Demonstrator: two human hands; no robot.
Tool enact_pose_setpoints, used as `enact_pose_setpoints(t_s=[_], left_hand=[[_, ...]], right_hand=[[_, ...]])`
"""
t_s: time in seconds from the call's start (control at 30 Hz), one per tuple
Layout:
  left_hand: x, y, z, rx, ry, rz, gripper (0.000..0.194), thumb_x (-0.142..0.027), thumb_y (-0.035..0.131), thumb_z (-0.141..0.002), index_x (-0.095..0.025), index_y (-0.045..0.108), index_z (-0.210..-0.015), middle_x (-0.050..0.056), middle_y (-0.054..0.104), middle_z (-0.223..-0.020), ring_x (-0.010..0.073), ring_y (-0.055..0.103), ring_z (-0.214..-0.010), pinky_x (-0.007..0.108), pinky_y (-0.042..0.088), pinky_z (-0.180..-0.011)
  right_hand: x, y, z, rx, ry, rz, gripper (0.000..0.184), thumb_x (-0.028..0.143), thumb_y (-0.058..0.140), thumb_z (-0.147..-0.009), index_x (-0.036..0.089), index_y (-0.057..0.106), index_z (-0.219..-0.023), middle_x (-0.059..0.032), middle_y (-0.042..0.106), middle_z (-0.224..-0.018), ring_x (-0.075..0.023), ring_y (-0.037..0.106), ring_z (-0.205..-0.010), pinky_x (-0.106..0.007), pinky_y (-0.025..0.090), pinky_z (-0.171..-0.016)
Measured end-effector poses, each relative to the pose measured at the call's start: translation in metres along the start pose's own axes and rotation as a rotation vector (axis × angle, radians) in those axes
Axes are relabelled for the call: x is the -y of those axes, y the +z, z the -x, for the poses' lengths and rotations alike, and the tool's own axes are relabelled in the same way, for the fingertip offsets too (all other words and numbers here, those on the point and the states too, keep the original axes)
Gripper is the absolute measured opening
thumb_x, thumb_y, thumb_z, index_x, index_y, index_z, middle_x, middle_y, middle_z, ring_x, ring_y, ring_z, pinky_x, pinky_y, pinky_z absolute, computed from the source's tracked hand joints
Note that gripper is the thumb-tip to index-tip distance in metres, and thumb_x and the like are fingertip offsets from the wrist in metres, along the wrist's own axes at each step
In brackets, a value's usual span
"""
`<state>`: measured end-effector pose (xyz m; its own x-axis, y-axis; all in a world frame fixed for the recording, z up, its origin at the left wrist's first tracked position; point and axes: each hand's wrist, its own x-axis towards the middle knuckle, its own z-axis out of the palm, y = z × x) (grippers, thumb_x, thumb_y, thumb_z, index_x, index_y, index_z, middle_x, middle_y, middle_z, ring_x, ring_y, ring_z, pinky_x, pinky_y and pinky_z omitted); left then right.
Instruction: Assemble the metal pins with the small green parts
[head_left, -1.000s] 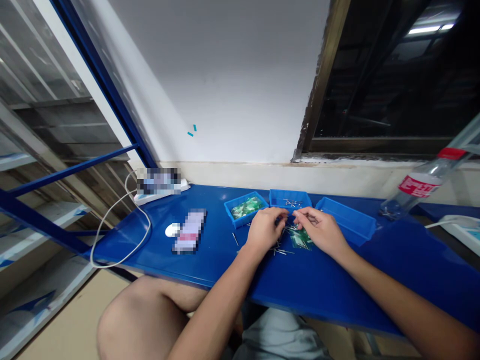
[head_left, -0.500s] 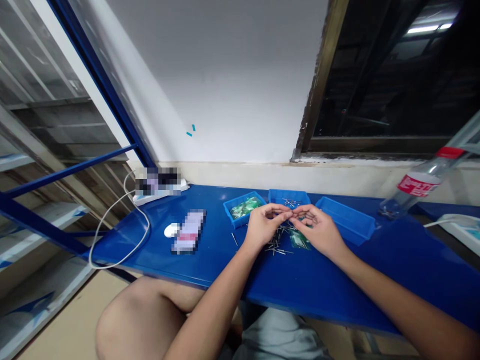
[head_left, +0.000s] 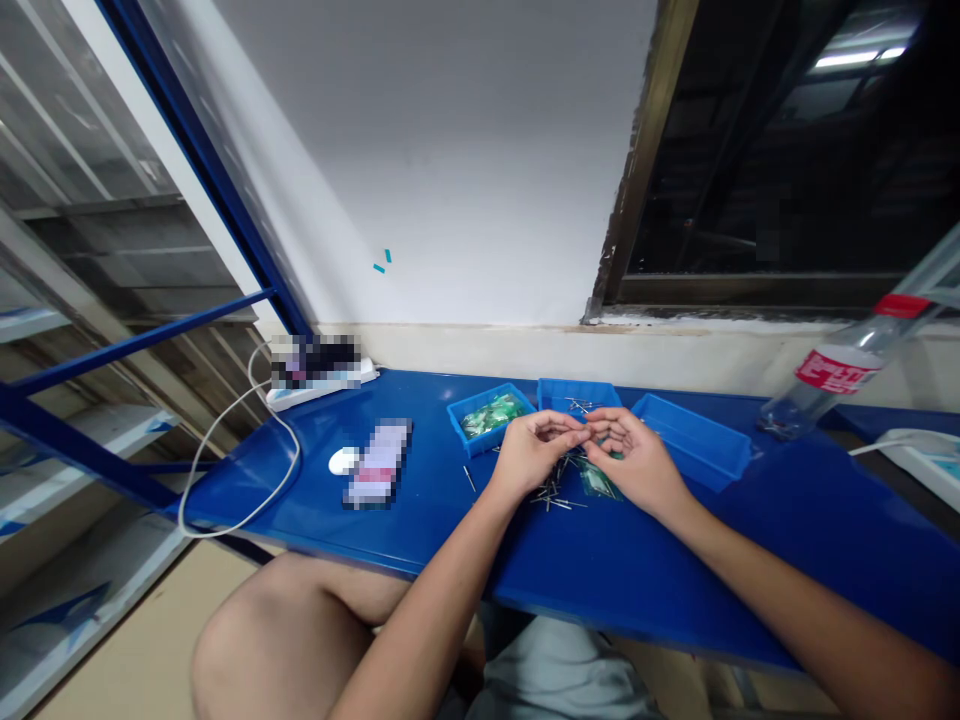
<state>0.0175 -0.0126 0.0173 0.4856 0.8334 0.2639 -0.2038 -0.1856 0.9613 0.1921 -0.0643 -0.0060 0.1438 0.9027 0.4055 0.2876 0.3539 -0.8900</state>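
My left hand [head_left: 534, 452] and my right hand [head_left: 628, 450] meet fingertip to fingertip above the table. Both are closed in a pinch; whatever lies between the fingers is too small or hidden to make out. Below them is a loose pile of thin metal pins that look like rivets [head_left: 553, 494], partly covered by my hands. Under my right hand lies a small clear and green plastic packet [head_left: 600, 482]. One single metal pin [head_left: 469, 478] rests apart, left of the pile.
Behind my hands stand a blue bin [head_left: 480, 438] of green packets, a blue bin [head_left: 551, 390] with some metal pins, and a third blue bin [head_left: 694, 442]. A blurred phone [head_left: 379, 460], a white power strip [head_left: 322, 384] and a cable lie left. A plastic bottle [head_left: 836, 368] stands right.
My fingers have shifted slightly where they meet, and the left hand has turned a little. The bins, packets and pile stay where they were.
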Motion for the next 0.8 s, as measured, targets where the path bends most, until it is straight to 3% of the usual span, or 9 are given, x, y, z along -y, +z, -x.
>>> enact_pose_setpoints(t_s=[0.2, 0.4, 0.57, 0.67, 0.73, 0.8], left_hand=[[0.0060, -0.0002, 0.0017, 0.012, 0.075, -0.108, 0.030, -0.033, 0.076, -0.093, -0.014, 0.072, -0.116, 0.015, 0.077, -0.118, 0.0227, 0.074, -0.109, 0.039, 0.059, -0.100], [0.0081, -0.0022, -0.0003, 0.005, -0.008, -0.027, 0.040, -0.023, 0.082, -0.087, -0.013, 0.065, -0.122, 0.015, 0.077, -0.110, 0.0193, 0.075, -0.097, 0.036, 0.060, -0.093], [0.0046, -0.0056, -0.0029, -0.043, -0.010, 0.037, 0.045, -0.026, 0.085, -0.084, -0.014, 0.064, -0.122, 0.012, 0.079, -0.104, 0.0185, 0.076, -0.094, 0.037, 0.059, -0.094], [0.0041, -0.0057, -0.0028, -0.027, -0.027, 0.043, 0.047, -0.033, 0.086, -0.083, -0.014, 0.065, -0.121, 0.012, 0.080, -0.104, 0.0193, 0.076, -0.093, 0.036, 0.060, -0.092], [0.0038, -0.0053, -0.0020, -0.019, -0.014, 0.037, 0.048, -0.038, 0.085, -0.084, -0.014, 0.065, -0.121, 0.012, 0.080, -0.103, 0.0198, 0.077, -0.092, 0.035, 0.060, -0.090], [0.0031, -0.0049, -0.0003, -0.028, 0.001, -0.015, 0.049, -0.044, 0.083, -0.086, -0.014, 0.066, -0.121, 0.009, 0.080, -0.094, 0.0191, 0.077, -0.086, 0.032, 0.059, -0.085]], right_hand=[[0.0053, -0.0031, -0.0035, -0.007, 0.020, -0.020, 0.032, 0.040, 0.077, -0.086, 0.022, 0.070, -0.112, -0.0077, 0.074, -0.095, -0.0206, 0.072, -0.086, -0.034, 0.062, -0.078], [0.0074, -0.0087, -0.0060, -0.042, 0.106, -0.068, 0.039, 0.056, 0.081, -0.083, 0.020, 0.076, -0.097, -0.0096, 0.078, -0.090, -0.0229, 0.074, -0.078, -0.035, 0.063, -0.070], [0.0042, -0.0098, -0.0039, -0.035, 0.051, 0.113, 0.035, 0.055, 0.077, -0.088, 0.021, 0.078, -0.096, -0.0111, 0.080, -0.095, -0.0247, 0.075, -0.078, -0.037, 0.063, -0.069], [0.0049, -0.0088, -0.0026, 0.000, -0.001, 0.188, 0.032, 0.047, 0.073, -0.092, 0.023, 0.076, -0.114, -0.0089, 0.081, -0.100, -0.0261, 0.077, -0.087, -0.041, 0.063, -0.081], [0.0069, -0.0084, -0.0017, 0.056, -0.034, 0.190, 0.043, 0.040, 0.069, -0.095, 0.026, 0.067, -0.136, -0.0061, 0.082, -0.101, -0.0256, 0.078, -0.092, -0.042, 0.062, -0.088], [0.0087, -0.0088, -0.0008, 0.098, -0.052, 0.206, 0.049, 0.037, 0.066, -0.097, 0.027, 0.062, -0.144, -0.0043, 0.082, -0.102, -0.0257, 0.079, -0.093, -0.043, 0.062, -0.092]])
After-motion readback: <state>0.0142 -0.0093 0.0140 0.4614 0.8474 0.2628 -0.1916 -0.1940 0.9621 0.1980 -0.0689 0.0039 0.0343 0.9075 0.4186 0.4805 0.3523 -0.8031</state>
